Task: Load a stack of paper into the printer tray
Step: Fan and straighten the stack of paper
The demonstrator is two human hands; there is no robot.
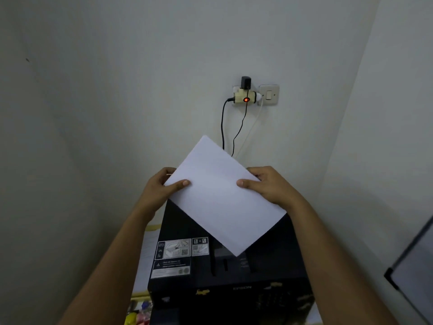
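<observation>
Paper stack: white rectangular paper stack (222, 195), held in the air above the printer, turned cornerwise so one corner points down at the rear feed area; not yet in the tray.
Left hand: my left hand (161, 186) pinches the stack's left edge, thumb flat on the front face, fingers curled behind.
Printer: black boxy plastic printer (225, 285) with white instruction labels (180, 250) on its raised rear panel, straight below the sheets.
Right hand: my right hand (269, 184) grips the right edge the same way, thumb in front.
Doing it well: I judge I should rotate the stack square, short edge down, tap the edges flush, then slide it straight into the slot without bending.
Wall: white wall socket (244, 96) with black cables, behind.
</observation>
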